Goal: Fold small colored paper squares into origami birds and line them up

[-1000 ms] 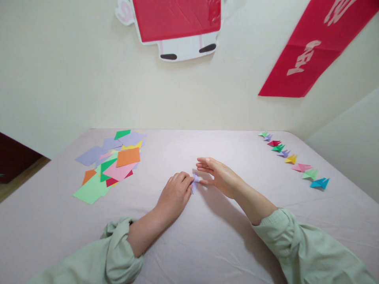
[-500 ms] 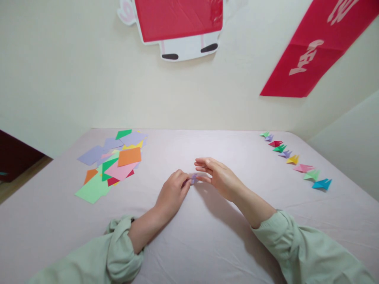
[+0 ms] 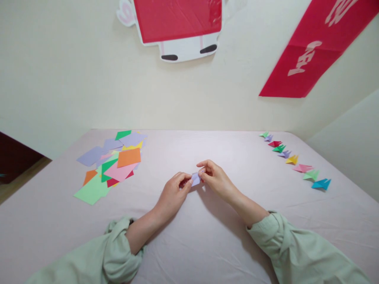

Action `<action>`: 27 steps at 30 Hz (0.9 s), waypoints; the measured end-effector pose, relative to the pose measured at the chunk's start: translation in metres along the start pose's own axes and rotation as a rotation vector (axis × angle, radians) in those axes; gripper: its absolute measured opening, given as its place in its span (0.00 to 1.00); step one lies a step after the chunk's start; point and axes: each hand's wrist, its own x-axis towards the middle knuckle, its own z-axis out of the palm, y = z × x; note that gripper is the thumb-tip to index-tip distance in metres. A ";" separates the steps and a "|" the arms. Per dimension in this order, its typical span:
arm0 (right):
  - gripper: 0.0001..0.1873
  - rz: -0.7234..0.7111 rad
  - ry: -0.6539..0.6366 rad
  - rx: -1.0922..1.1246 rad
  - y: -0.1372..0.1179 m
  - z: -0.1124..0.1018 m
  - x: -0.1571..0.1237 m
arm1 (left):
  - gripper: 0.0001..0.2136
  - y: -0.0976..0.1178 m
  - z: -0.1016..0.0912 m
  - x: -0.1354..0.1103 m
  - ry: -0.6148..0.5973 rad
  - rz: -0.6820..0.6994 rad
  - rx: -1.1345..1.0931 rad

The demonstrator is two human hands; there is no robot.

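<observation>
Between my two hands, near the middle of the table, is a small folded piece of lavender paper (image 3: 196, 179). My left hand (image 3: 177, 188) pinches its left side between thumb and fingers. With thumb and index finger, my right hand (image 3: 217, 178) grips the upper right edge of the same paper. Its other fingers are curled, and they partly hide that edge. The exact folds are too small to make out.
A loose pile of coloured paper sheets (image 3: 129, 157) lies on the left of the cloth-covered table (image 3: 189, 244). Along the right side runs a slanting row of several folded paper figures (image 3: 303, 168). Behind stands a wall (image 3: 189, 94) with red decorations.
My right hand has closed from spread fingers into a pinch on the lavender paper. The paper now shows a broader flat face. My left hand keeps its hold.
</observation>
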 end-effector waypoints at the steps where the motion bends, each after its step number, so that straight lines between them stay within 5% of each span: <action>1: 0.12 -0.009 -0.008 -0.060 -0.001 -0.002 0.000 | 0.08 -0.001 0.000 -0.001 0.002 0.015 0.007; 6: 0.10 -0.026 -0.119 -0.295 -0.003 -0.008 -0.002 | 0.20 -0.005 0.001 -0.002 -0.096 0.232 0.199; 9: 0.13 -0.036 -0.157 -0.363 -0.002 -0.007 -0.002 | 0.17 -0.004 0.001 0.001 -0.166 0.308 0.309; 17: 0.17 -0.196 -0.085 -0.611 0.000 -0.004 -0.006 | 0.05 -0.004 0.001 0.004 -0.154 0.287 0.448; 23: 0.15 -0.144 -0.228 -0.809 -0.015 -0.007 -0.024 | 0.04 -0.008 0.001 0.002 -0.116 0.288 0.472; 27: 0.10 -0.157 -0.210 -0.884 -0.014 -0.002 -0.028 | 0.04 -0.005 -0.001 -0.002 -0.130 0.278 0.483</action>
